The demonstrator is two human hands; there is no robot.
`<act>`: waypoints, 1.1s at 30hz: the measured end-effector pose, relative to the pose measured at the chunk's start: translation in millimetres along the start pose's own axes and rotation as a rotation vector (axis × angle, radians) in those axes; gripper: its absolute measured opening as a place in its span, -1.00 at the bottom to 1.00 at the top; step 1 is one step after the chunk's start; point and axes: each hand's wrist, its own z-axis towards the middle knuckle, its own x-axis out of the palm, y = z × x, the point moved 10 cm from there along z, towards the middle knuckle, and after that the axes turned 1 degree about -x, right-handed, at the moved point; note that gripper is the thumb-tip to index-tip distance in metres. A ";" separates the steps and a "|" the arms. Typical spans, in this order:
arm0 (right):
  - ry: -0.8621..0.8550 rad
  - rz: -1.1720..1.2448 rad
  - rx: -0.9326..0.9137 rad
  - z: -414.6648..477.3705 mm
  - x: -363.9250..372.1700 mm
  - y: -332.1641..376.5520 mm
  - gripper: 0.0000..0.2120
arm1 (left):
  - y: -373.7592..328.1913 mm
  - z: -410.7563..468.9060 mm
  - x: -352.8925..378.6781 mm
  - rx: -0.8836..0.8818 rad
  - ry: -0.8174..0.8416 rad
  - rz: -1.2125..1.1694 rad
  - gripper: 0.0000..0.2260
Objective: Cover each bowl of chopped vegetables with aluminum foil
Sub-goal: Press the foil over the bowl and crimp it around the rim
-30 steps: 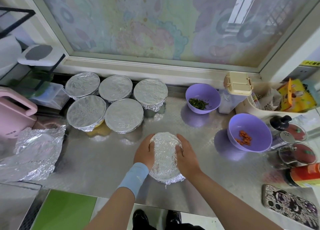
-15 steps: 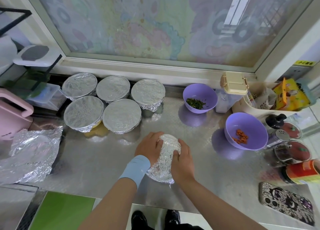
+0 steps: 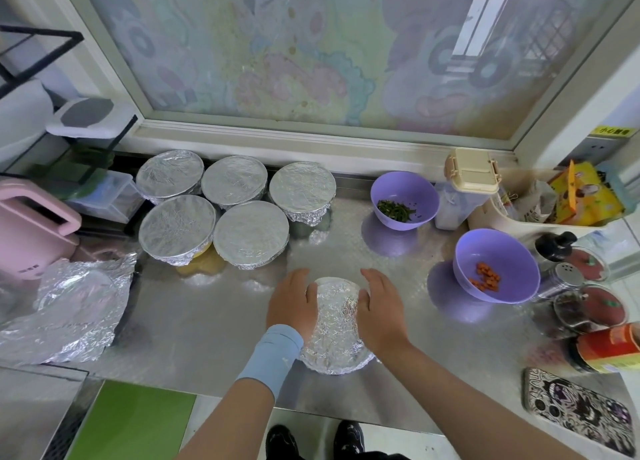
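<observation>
- Five covered bowls (image 3: 251,239) are grouped at the back left of the table (image 3: 207,324), three behind and two in front. Each is sealed under a smooth foil top with the edges tucked down.
- A sixth bowl, the wrapped bowl (image 3: 337,324), stands near the front edge of the table, between the two hands. Its top is fully hidden by crinkled foil, and the foil skirt is folded down around the rim. This cover is judged to be nearly finished, with only a last pressing of the edges left.
- Two bowls are left uncovered at the right. The purple bowl of chopped greens (image 3: 388,189) is near the back wall, and the purple bowl of orange pieces (image 3: 502,255) is nearer the front, well apart from the wrapped bowl.
- A loose foil sheet (image 3: 69,307) is spread, crumpled, at the left end of the table. It is judged to be the stock for the remaining covers.
- The left hand (image 3: 292,303), with a blue wristband (image 3: 273,352) behind it, is laid against the left side of the wrapped bowl. Its fingers are extended and nothing is gripped.
- The right hand (image 3: 381,307) is set against the right side in the same way, with fingers loosely straight and the palm touching the foil edge.
</observation>
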 end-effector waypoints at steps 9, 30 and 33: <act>0.025 0.231 0.269 -37.2 25.0 -15.1 -0.52 | -31.2 3.7 34.3 0.240 0.154 0.196 -0.67; 0.168 0.182 0.239 -32.9 31.2 -10.8 -0.56 | -34.4 -12.2 33.7 0.230 0.209 0.260 -0.64; 0.148 0.218 0.249 -30.2 30.8 -13.8 -0.61 | -32.3 -5.9 34.2 0.179 0.179 0.256 -0.69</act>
